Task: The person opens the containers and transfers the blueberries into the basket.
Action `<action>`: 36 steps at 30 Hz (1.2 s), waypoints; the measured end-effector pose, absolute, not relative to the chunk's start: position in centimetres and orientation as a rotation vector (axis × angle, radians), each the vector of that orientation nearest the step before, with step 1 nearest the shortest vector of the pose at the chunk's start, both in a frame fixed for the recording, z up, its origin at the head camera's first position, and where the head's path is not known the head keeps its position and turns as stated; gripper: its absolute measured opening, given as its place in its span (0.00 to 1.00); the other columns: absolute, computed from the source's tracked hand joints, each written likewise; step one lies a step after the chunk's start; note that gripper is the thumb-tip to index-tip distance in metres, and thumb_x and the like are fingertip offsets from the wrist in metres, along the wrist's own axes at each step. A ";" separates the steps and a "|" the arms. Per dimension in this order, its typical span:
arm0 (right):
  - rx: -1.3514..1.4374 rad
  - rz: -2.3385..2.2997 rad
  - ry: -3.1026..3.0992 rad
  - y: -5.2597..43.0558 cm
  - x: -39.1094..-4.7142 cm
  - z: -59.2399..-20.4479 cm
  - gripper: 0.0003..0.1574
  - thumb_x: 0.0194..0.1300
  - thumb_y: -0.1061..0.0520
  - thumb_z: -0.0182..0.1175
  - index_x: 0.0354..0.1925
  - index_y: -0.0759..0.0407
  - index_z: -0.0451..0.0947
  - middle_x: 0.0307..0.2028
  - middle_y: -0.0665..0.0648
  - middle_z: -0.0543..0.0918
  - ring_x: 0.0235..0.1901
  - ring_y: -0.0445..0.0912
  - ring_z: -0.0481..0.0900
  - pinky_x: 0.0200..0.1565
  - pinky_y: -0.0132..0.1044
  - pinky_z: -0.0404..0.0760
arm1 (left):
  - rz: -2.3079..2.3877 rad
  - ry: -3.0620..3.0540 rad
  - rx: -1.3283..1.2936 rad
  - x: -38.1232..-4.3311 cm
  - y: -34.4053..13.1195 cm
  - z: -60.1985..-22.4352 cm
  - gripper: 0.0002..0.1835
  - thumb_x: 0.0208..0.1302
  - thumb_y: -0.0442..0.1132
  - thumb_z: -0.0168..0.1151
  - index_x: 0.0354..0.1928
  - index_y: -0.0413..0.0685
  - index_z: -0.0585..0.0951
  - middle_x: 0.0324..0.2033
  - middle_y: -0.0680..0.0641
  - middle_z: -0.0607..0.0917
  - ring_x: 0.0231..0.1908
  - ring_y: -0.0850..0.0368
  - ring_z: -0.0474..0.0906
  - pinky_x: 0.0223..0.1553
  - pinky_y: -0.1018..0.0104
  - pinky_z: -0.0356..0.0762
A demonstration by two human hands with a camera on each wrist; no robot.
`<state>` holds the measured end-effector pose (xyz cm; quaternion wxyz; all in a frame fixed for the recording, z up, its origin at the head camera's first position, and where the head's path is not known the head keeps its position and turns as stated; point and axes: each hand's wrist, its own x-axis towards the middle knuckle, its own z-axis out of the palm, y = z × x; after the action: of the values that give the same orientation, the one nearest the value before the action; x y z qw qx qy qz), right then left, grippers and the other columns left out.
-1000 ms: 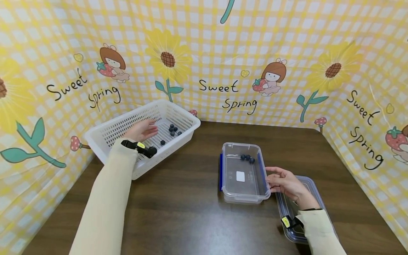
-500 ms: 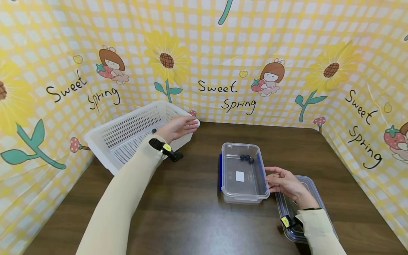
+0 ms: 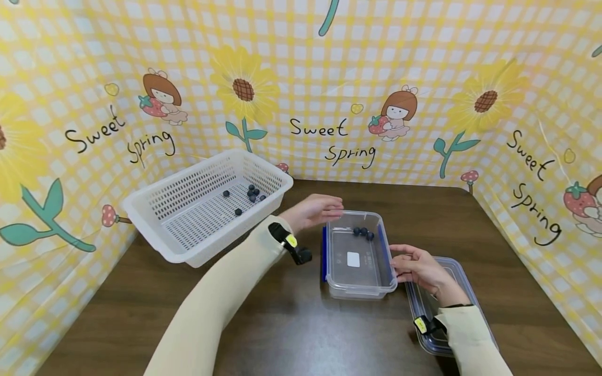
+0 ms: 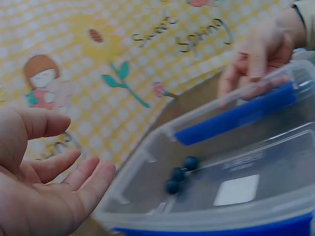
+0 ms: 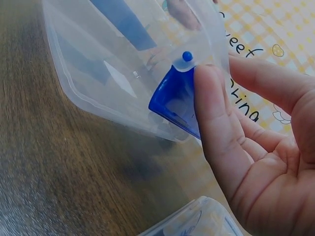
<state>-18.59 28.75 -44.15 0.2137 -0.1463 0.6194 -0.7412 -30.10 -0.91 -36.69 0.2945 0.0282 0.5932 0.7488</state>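
A clear plastic food container (image 3: 338,274) with blue side latches stands mid-table, several blueberries (image 3: 364,232) in its far end. My left hand (image 3: 314,212) hovers at the container's far left corner, by the rim. Its fingers are loosely bent, thumb apart, and no berry shows between them in the left wrist view. My right hand (image 3: 420,269) touches the container's right side from outside. In the right wrist view a fingertip rests against the blue latch (image 5: 174,98). A white perforated basket (image 3: 207,251) at the left holds several more blueberries (image 3: 252,193).
Under my right wrist lies a clear lid (image 3: 452,269) on the dark wooden table (image 3: 277,329). A yellow checked cloth (image 3: 301,62) hangs behind and along both sides of the table, close behind the basket.
My left hand has come out of the basket, over its right rim, and across to the container's far left corner. My right hand has stayed at the container's side.
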 end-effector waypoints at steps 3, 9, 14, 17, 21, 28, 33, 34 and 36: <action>-0.407 -2.051 1.722 28.7 -18.7 -44.1 0.20 0.72 0.71 0.52 0.60 0.62 0.70 0.36 0.54 0.87 0.34 0.44 0.86 0.38 0.36 0.87 | 1.933 1.599 0.068 -29.7 0.6 -37.7 0.23 0.76 0.27 0.47 0.69 0.26 0.64 0.68 0.29 0.66 0.68 0.37 0.63 0.68 0.53 0.67; -0.380 -2.036 1.739 28.8 -18.7 -44.0 0.20 0.72 0.71 0.51 0.58 0.58 0.71 0.35 0.54 0.87 0.33 0.43 0.86 0.38 0.36 0.87 | 1.869 1.680 -0.004 -28.9 3.0 -39.0 0.26 0.71 0.26 0.52 0.69 0.26 0.63 0.67 0.28 0.67 0.66 0.35 0.65 0.66 0.51 0.69; -0.394 -2.048 1.723 28.8 -18.7 -44.1 0.20 0.72 0.71 0.51 0.59 0.60 0.71 0.36 0.54 0.87 0.34 0.43 0.85 0.38 0.36 0.87 | 1.878 1.732 -0.118 -31.6 5.4 -42.9 0.30 0.62 0.23 0.55 0.68 0.27 0.64 0.62 0.26 0.70 0.61 0.33 0.70 0.60 0.51 0.77; -0.392 -2.052 1.716 28.8 -18.6 -44.2 0.20 0.72 0.71 0.51 0.60 0.61 0.70 0.36 0.54 0.86 0.34 0.43 0.85 0.37 0.36 0.87 | 1.876 1.715 -0.175 -35.0 7.0 -47.7 0.30 0.59 0.25 0.56 0.65 0.27 0.66 0.57 0.26 0.72 0.56 0.34 0.74 0.50 0.54 0.83; -0.377 -2.057 1.716 28.8 -18.4 -44.2 0.20 0.72 0.71 0.51 0.59 0.61 0.70 0.36 0.53 0.86 0.33 0.43 0.85 0.37 0.36 0.87 | 1.905 1.672 -0.275 -37.7 9.0 -52.6 0.27 0.63 0.27 0.56 0.64 0.29 0.66 0.54 0.27 0.71 0.54 0.34 0.75 0.50 0.53 0.83; -0.388 -2.071 1.705 28.6 -18.3 -44.3 0.20 0.72 0.71 0.52 0.58 0.59 0.71 0.36 0.53 0.86 0.33 0.43 0.85 0.37 0.35 0.87 | 2.027 1.492 -0.341 -43.0 12.5 -61.2 0.22 0.57 0.24 0.59 0.56 0.31 0.72 0.48 0.28 0.72 0.49 0.36 0.75 0.50 0.44 0.81; -0.396 -2.074 1.701 28.6 -18.5 -44.4 0.20 0.72 0.72 0.51 0.57 0.58 0.72 0.36 0.54 0.86 0.34 0.44 0.86 0.37 0.36 0.87 | 2.035 1.449 -0.342 -43.6 13.3 -61.7 0.18 0.55 0.25 0.60 0.49 0.33 0.74 0.43 0.31 0.75 0.43 0.39 0.78 0.45 0.47 0.83; -0.398 -2.073 1.700 28.6 -18.6 -44.4 0.20 0.72 0.72 0.51 0.57 0.58 0.72 0.36 0.54 0.86 0.34 0.44 0.86 0.37 0.36 0.87 | 2.028 1.456 -0.346 -42.7 13.1 -60.6 0.17 0.57 0.26 0.59 0.50 0.33 0.74 0.43 0.31 0.75 0.43 0.40 0.77 0.46 0.47 0.83; -0.404 -2.072 1.697 28.6 -18.6 -44.4 0.20 0.72 0.72 0.51 0.57 0.58 0.72 0.36 0.54 0.87 0.34 0.44 0.86 0.37 0.36 0.87 | 2.017 1.501 -0.362 -38.8 12.4 -55.9 0.18 0.62 0.26 0.56 0.55 0.31 0.73 0.47 0.30 0.75 0.48 0.39 0.76 0.53 0.47 0.80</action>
<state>-18.58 28.58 -44.39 0.2147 -0.1457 0.6118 -0.7472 -38.83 12.43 -55.92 0.2962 -0.1360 0.5645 0.7584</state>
